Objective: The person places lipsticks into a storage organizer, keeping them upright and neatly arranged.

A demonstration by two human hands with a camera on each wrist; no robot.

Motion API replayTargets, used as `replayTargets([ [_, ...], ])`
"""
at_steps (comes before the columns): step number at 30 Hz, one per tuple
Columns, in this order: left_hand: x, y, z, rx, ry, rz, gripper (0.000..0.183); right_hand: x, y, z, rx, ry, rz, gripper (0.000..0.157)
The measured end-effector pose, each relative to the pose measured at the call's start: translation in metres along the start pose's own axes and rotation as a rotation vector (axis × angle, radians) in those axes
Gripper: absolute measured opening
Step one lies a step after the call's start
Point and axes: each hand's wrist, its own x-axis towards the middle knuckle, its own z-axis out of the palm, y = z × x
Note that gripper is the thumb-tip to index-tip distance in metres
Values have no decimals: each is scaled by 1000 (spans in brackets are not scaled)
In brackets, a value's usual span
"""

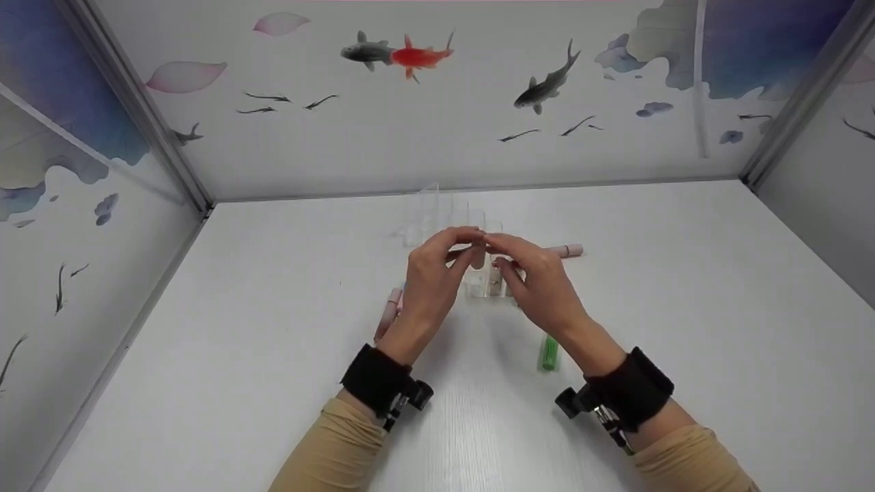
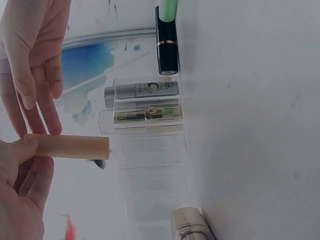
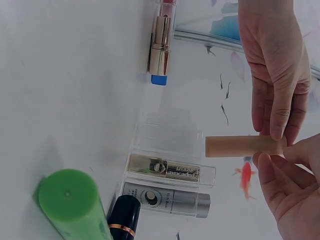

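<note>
A plain beige lipstick tube (image 1: 478, 257) is held upright above a clear organizer (image 1: 475, 292). My left hand (image 1: 434, 270) pinches its upper end between thumb and fingers; in the left wrist view the tube (image 2: 75, 147) points down toward the slots. At the top end of the tube (image 3: 240, 146), a fingertip of my right hand (image 1: 547, 283) touches, while its thumb stands apart. A silver tube (image 3: 167, 198) and a gold lipstick (image 3: 185, 171) stand in neighbouring slots of the organizer.
A green tube (image 1: 549, 354) lies near my right wrist, beside a black lipstick (image 2: 167, 47). Pink tubes lie beyond my right hand (image 1: 571, 250) and beside my left wrist (image 1: 388, 313). A gold lipstick with a blue end (image 3: 160, 50) is left of the organizer. A patterned wall (image 1: 444, 137) closes the back.
</note>
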Motion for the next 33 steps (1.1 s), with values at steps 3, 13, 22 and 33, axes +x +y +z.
replayTargets([
  [3, 0, -2, 0, 4, -1, -2, 21, 0, 2, 1, -4, -5, -7, 40],
  [13, -1, -10, 3, 45, -5, -6, 18, 0, 8, 5, -11, -43, -6, 41],
  [22, -1, -15, 5, 53, -18, -15, 18, -1, 11, 6, -46, -99, -17, 39],
  [33, -1, -17, 6, 89, -21, -60, 19, -3, 16, 8, -90, -126, -86, 44],
])
